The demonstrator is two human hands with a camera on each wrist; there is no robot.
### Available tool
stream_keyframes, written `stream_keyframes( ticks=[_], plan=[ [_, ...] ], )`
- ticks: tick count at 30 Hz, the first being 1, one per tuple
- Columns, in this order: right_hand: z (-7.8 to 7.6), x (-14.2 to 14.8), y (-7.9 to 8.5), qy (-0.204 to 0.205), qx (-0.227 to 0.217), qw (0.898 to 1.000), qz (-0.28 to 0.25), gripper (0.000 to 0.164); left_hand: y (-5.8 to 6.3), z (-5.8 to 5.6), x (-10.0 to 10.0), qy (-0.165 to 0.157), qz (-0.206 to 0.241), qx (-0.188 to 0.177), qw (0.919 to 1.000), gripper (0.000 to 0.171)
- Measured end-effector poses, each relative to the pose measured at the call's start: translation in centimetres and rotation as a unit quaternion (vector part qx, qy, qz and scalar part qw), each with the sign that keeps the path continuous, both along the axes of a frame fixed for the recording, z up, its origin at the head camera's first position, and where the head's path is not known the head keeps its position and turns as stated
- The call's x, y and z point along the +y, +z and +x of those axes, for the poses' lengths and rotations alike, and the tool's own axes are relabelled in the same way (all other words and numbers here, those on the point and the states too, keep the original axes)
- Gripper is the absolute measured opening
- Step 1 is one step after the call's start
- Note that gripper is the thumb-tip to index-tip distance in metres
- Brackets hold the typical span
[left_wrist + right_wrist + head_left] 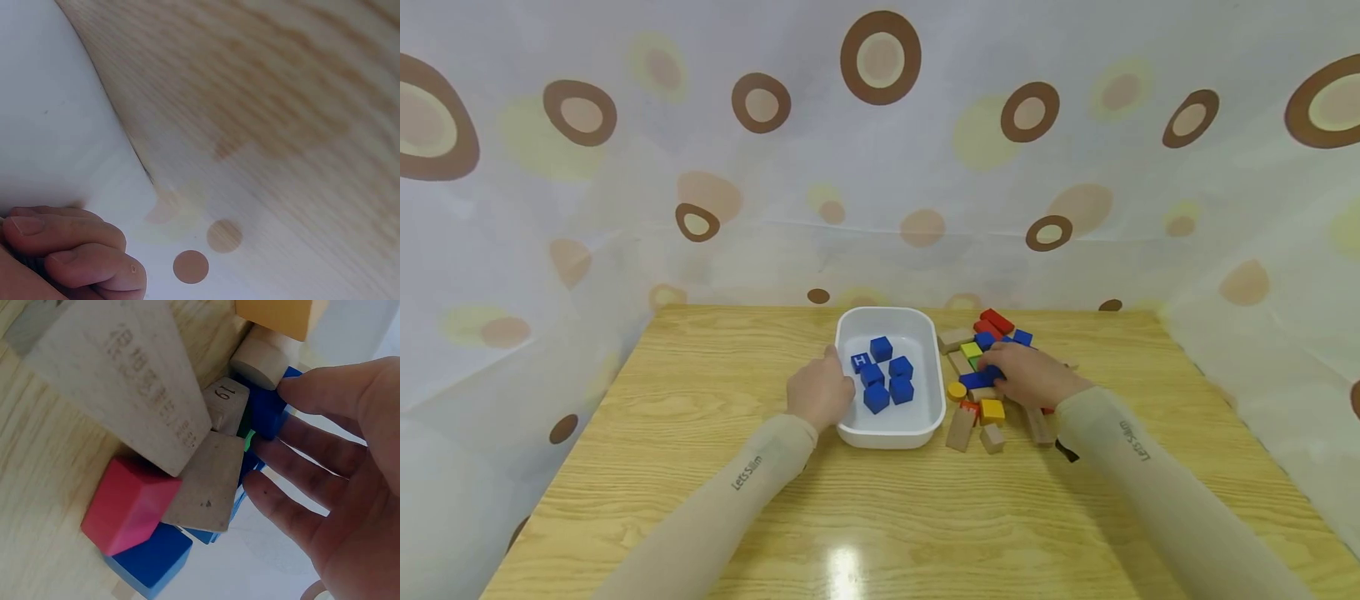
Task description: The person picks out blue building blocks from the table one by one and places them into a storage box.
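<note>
Left hand (820, 392) is resting at the left side of the white tray (891, 440), index finger pointing along the wall, other fingers curling near the outer side; can't tell whether it is actually pinching the rim. Right hand (1037, 375) is reaching over the block pile right of the tray, half open, thumb and fingertips closing round a blue block (267, 411), which is sitting among the pile. Inside the tray, five blue cubes (876, 397) are clustering toward the middle, with a blue piece marked H (860, 362) lying near the left wall. Around the right hand, mixed pieces are lying close together: a yellow disc (957, 392) just beside the tray, an orange-yellow block (992, 411), a flat plain wood piece (960, 429) and a small wood cube (992, 438) on the near side, a red bar (997, 320) at the far side. Right wrist view: a pinkish-red block (131, 503) is leaning by another blue one. Everything is sitting on a wood-grain table (880, 517); a white cloth (880, 167) with brown ring prints is hanging behind. Long pale sleeves (711, 500) are covering both arms.
</note>
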State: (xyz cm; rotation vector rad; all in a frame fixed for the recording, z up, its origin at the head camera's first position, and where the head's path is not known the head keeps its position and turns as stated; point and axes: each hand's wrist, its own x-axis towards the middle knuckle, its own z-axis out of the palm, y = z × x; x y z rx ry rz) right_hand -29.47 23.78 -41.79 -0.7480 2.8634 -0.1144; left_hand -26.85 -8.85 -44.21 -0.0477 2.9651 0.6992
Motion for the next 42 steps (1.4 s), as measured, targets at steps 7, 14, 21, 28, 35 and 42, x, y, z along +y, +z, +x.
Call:
stream_keyframes(
  ticks=[7, 14, 21, 28, 35, 42],
  plan=[
    [0.1, 0.2, -0.2, 0.000, 0.020, 1.000, 0.006, 0.023, 0.1, 0.0, 0.3, -0.002, -0.001, 0.002, 1.0000, 0.067],
    [0.8, -0.8, 1.3, 0.014, 0.053, 0.998, -0.012, 0.024, 0.2, 0.0, 0.3, 0.002, 0.002, 0.003, 1.0000, 0.067],
    [1.8, -3.3, 3.5, 0.044, 0.079, 0.996, -0.026, 0.031, 0.1, -0.1, 0.3, 0.001, 0.002, -0.007, 1.0000, 0.066],
    [1.6, -6.4, 4.7, 0.042, 0.069, 0.996, -0.030, 0.032, 0.0, -0.1, 0.1, 0.001, 0.002, 0.000, 1.0000, 0.065],
    [0.5, -9.8, 5.2, 0.044, 0.046, 0.997, -0.040, 0.031, -0.1, -0.1, 0.0, -0.003, 0.005, 0.008, 0.9999, 0.064],
    [-0.8, -12.8, 5.4, 0.075, 0.040, 0.995, -0.046, 0.029, 0.0, 0.0, 0.0, -0.003, 0.004, 0.001, 1.0000, 0.065]
  ],
)
